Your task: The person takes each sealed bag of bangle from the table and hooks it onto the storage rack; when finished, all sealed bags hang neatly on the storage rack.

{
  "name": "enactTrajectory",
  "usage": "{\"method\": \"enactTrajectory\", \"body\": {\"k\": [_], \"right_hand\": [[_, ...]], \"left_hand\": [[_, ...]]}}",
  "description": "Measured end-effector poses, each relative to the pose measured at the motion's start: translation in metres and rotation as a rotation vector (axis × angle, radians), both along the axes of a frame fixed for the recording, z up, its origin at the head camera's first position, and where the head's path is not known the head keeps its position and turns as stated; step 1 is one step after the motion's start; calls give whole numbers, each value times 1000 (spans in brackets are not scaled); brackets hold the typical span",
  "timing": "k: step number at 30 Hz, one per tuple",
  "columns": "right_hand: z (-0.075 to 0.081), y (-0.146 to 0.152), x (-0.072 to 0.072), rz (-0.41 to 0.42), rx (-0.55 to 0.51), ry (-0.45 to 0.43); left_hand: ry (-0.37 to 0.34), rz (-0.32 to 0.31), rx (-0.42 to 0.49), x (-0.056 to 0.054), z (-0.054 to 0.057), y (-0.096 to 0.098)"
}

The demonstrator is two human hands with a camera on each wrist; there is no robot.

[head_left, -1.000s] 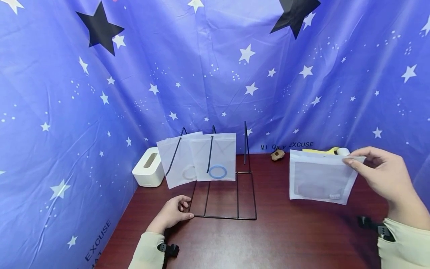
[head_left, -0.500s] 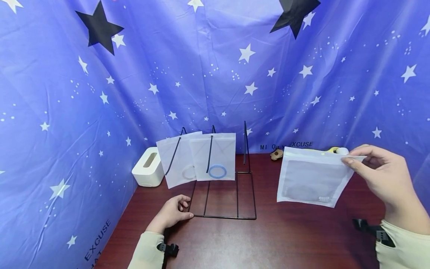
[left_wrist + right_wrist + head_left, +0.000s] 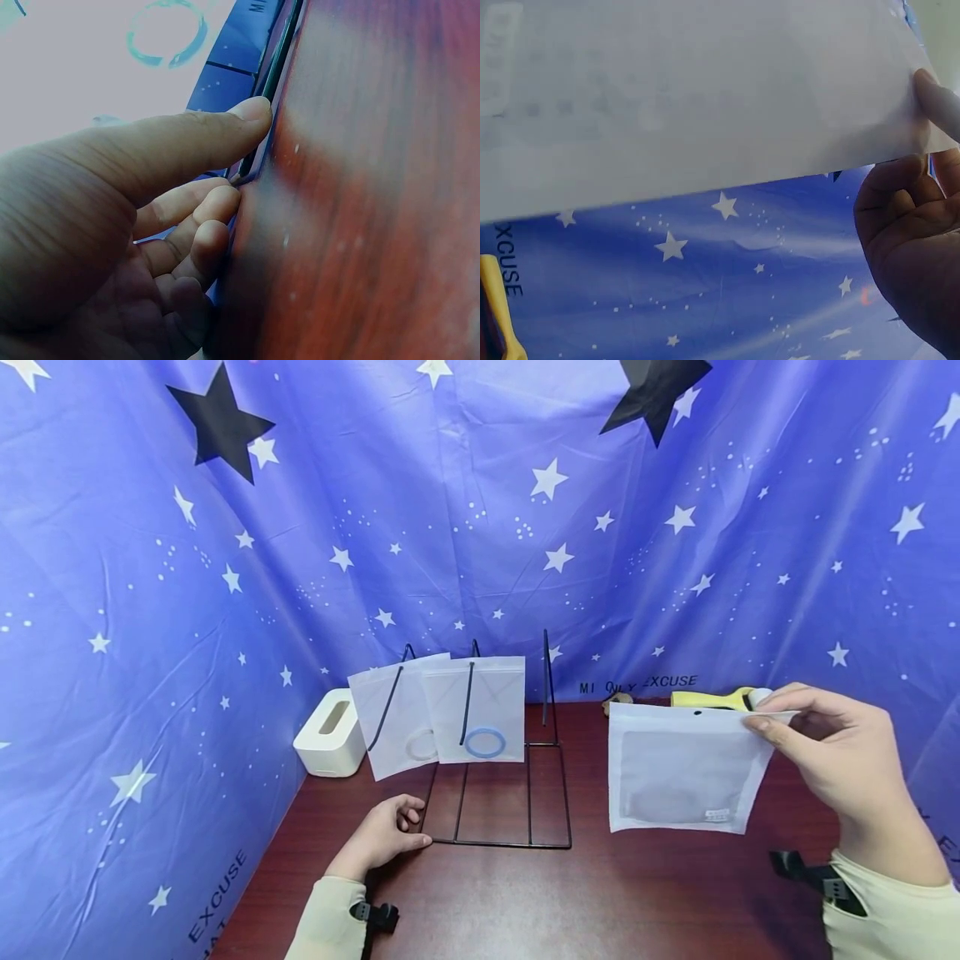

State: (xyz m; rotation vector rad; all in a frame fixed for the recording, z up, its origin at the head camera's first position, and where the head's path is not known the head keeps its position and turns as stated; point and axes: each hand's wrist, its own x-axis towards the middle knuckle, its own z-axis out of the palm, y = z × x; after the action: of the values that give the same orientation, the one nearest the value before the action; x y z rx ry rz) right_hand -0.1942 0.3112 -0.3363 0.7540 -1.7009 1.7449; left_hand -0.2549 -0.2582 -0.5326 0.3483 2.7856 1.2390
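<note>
A black wire rack with three upright hooks stands on the table. Its near left corner is pinched by my left hand; in the left wrist view the thumb lies on the wire, fingers bent at the corner. Two whitish pouches hang on the left hook and the middle hook: the left pouch shows a pale ring, the right pouch a blue ring. Off to the right, my right hand pinches another white pouch by its upper right corner. This pouch hangs upright, with a small hole at its top edge.
A white box with a slot in its top stands behind the rack on the left. At the back right lie a yellow-handled object and a small brown piece, both partly hidden. A blue star-patterned curtain encloses the dark red table.
My right hand has moved left, bringing its pouch nearer the rack; the pouch now faces more squarely toward me. My left hand and the rack have stayed put.
</note>
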Motion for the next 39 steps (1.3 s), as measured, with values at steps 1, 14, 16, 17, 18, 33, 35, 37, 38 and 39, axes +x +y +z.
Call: {"method": "enactTrajectory", "body": {"k": [1, 14, 16, 17, 18, 33, 35, 37, 38, 39], "right_hand": [[0, -1, 0, 14, 0, 7], [6, -21, 2, 113, -79, 45], [7, -25, 1, 119, -83, 47], [7, -27, 1, 122, -89, 48], [7, -28, 1, 124, -92, 48], [-2, -51, -11, 127, -69, 73], [-4, -54, -13, 127, -69, 80], [-5, -57, -14, 128, -74, 90], [-5, -59, -14, 129, -78, 94], [-5, -60, -15, 129, -84, 94]], "left_hand": [[0, 0, 0, 0, 0, 0], [0, 8, -2, 0, 1, 1], [1, 8, -3, 1, 2, 1], [2, 8, -3, 1, 2, 1], [2, 7, -4, 1, 2, 1], [0, -3, 1, 1, 0, -1], [-1, -2, 3, 0, 0, -1], [-4, 1, 2, 0, -1, -2], [-5, 3, 0, 0, -1, -1], [-5, 5, -1, 0, -1, -1]]}}
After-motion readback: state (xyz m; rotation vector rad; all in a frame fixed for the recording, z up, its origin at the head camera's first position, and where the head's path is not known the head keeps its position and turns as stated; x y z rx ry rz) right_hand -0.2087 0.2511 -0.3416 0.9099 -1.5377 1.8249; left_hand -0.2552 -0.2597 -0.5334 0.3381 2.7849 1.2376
